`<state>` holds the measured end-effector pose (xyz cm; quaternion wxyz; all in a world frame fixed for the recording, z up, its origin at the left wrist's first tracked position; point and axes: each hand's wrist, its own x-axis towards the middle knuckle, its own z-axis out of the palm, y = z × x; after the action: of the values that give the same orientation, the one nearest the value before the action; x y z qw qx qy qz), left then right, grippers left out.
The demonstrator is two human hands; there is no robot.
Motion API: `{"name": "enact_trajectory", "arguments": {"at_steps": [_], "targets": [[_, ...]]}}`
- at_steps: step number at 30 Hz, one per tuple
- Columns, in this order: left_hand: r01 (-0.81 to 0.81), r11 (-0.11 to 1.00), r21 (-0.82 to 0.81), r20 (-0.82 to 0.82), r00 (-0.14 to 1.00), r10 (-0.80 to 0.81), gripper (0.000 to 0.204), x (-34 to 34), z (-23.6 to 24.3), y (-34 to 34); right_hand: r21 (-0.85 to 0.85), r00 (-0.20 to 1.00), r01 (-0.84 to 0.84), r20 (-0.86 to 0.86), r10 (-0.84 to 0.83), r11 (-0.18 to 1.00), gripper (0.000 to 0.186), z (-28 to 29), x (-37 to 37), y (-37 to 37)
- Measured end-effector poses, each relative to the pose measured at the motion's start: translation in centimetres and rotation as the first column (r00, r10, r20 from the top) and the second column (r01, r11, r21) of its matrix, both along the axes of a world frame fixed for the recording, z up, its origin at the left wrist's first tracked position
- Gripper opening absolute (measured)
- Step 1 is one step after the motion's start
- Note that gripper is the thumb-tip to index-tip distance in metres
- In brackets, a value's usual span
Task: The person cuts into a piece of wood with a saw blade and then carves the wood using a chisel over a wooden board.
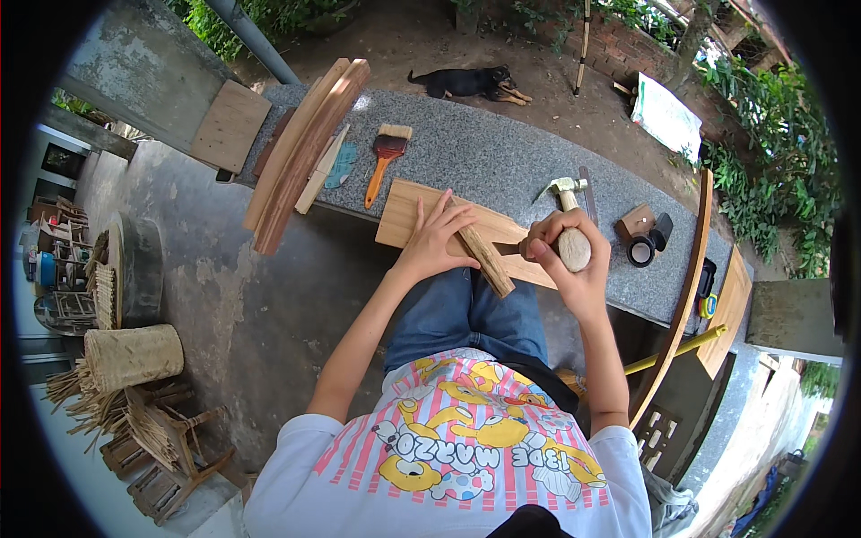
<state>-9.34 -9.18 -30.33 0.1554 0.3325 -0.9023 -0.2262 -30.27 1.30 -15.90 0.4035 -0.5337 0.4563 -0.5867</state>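
Note:
Just right of centre, my right hand (583, 273) is closed around a claw hammer (566, 186). Its metal head points away from me and the pale handle end faces up. A light wooden board (406, 213) lies at the edge of the grey stone slab, above my lap. Across that board rests a short, rough wooden strip (487, 260), slanting toward me. My left hand (435, 238) holds the strip between thumb and fingers, with some fingers reaching onto the board. Between my hands a dark, narrow shape touches the board; I cannot make out what it is.
The stone slab (466, 134) carries long wooden strips (309, 152) and a paintbrush (386, 161) at left. At right are a tape roll (640, 252), a tape measure (708, 306) and a long curved wooden strip (686, 287). A dog (471, 82) lies beyond.

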Motion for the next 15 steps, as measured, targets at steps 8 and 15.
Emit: {"name": "enact_trajectory", "arguments": {"at_steps": [8, 15], "targets": [[-0.343, 0.928, -0.145, -0.191, 0.93, 0.313, 0.058, -0.5, -1.3, 2.3, 0.04, 0.997, 0.08, 0.006, -0.081, 0.996, 0.015, -0.2, -0.9, 0.4], [-0.253, 0.967, -0.017, -0.193, 0.95, 0.245, 0.046, 1.6, -0.9, 3.0, 0.03, 0.984, 0.127, 0.118, -0.13, 0.991, 0.016, -0.5, -1.8, 0.4]]}}
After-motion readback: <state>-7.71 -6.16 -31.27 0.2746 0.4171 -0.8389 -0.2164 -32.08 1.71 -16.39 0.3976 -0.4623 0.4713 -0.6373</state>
